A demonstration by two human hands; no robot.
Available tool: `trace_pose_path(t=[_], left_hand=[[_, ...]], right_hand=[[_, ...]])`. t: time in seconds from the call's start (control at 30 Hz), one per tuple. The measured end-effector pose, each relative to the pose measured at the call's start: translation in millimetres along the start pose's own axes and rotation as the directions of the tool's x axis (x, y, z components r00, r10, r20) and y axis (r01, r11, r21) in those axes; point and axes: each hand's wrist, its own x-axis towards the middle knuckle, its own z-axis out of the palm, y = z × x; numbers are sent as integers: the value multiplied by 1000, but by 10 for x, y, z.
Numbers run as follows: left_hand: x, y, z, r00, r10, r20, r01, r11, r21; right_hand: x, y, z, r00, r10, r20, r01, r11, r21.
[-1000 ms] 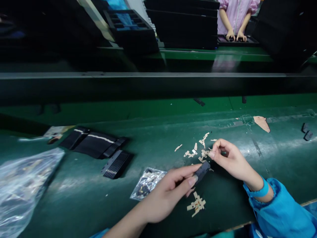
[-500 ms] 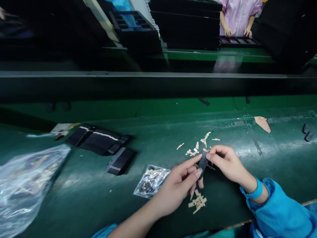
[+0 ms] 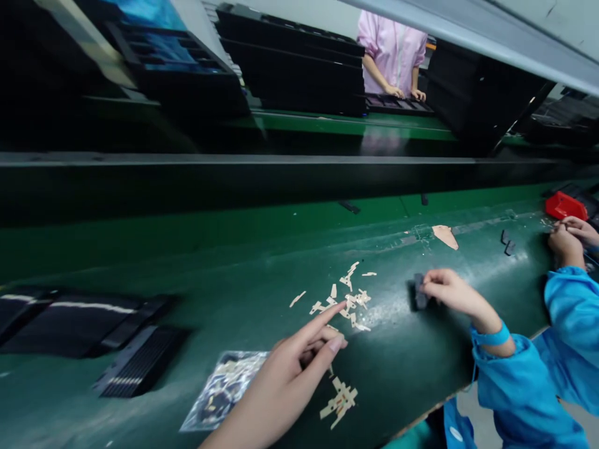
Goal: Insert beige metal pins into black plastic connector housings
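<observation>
Our right hand (image 3: 448, 293) pinches a dark block (image 3: 418, 293) to the right of the beige scatter (image 3: 361, 298); fingers cover part of it, its outline is blurred, and we cannot tell whether it touches the green bench (image 3: 393, 368). Our left hand (image 3: 299, 365) points its index finger over the scatter's near side; the other fingers curl, and we cannot tell whether they hold anything. It hides part of the clear bag (image 3: 224, 390), left of the scatter. Far right of the scatter, 2 co-worker's hands (image 3: 567, 242) are partly cut off. Green surface runs between scatter and block; the bench's front edge lies nearer us.
</observation>
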Motion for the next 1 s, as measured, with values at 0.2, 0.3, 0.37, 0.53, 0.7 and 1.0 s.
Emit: trace_pose_path(t=[0.2,0.3,0.37,0.53,0.7,1.0], left_hand=[[-15,-67,-103,997,70,-44,-65,992,108],[-4,-120,-151,995,68,-76,-56,988,147],[7,-153,-168,994,66,-87,-50,985,167],[-21,-183,-180,991,98,-97,-76,975,210],[-84,-148,-199,985,136,-110,-105,964,245],[-125,-142,-173,912,329,243,-409,759,507]], right_hand=[[-136,341,-376,784,-141,-605,-124,919,-374],[-80,391,-347,792,-181,-583,-123,888,-442],[29,408,-351,768,-148,-623,-195,873,-447],[239,465,-495,741,-28,-671,-361,826,-433],[107,439,-654,651,-57,-757,-439,786,-436],[-490,-272,668,819,-538,201,574,771,-277]])
